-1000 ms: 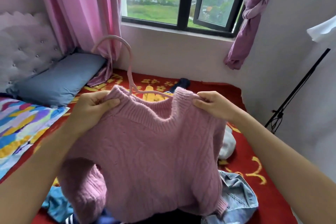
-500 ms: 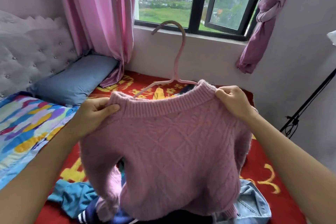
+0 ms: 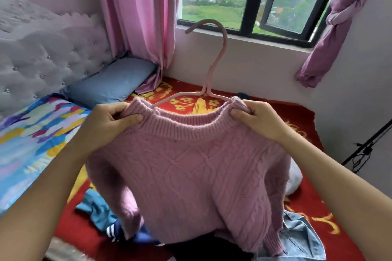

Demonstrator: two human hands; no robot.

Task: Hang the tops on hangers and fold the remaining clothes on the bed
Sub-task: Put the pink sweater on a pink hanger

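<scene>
Above the bed [image 3: 297, 116], a person holds up a pink cable-knit sweater [image 3: 191, 165] with its front toward the camera and its hem hanging down to the clothes below. The hands are apart, one at each end of the ribbed neckline. The left hand [image 3: 110, 121] pinches the left shoulder with its thumb across the front of the knit, and the right hand [image 3: 256, 118] pinches the right shoulder the same way. A pale pink hanger [image 3: 214, 65] sits in the neck opening, both of its arms running down inside the collar and its hook standing up in front of the window [image 3: 254, 0], curled over to the left. On the red and yellow bedcover under the sweater lie a denim garment [image 3: 301, 241] at the lower right, a teal garment [image 3: 95, 207] at the lower left, and a navy piece with white stripes [image 3: 121, 233] just beside it. A yellow item [image 3: 200, 107] shows through the neck opening, farther back on the bed. A blue pillow [image 3: 112, 82] rests against the tufted headboard [image 3: 42, 55], near a pink curtain [image 3: 137, 17].
</scene>
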